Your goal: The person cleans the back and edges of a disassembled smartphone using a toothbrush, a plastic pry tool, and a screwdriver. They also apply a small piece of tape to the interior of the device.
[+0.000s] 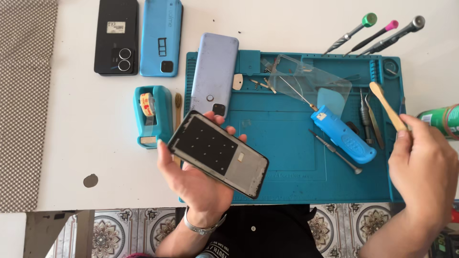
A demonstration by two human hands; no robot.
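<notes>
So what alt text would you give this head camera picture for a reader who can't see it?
A person's left hand holds an opened phone frame above a blue work mat, while the right hand holds a wooden stick. Screwdrivers, a blue electric tool and three phones lie around.

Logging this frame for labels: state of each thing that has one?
Left hand: holding opened phone frame.
Black opened phone frame: back off, tilted, held above mat.
Right hand: gripping wooden stick.
Tan wooden stick: held, tip up.
Lilac phone back cover: detached, lying flat.
Blue electric screwdriver: lying on teal mat.
</notes>
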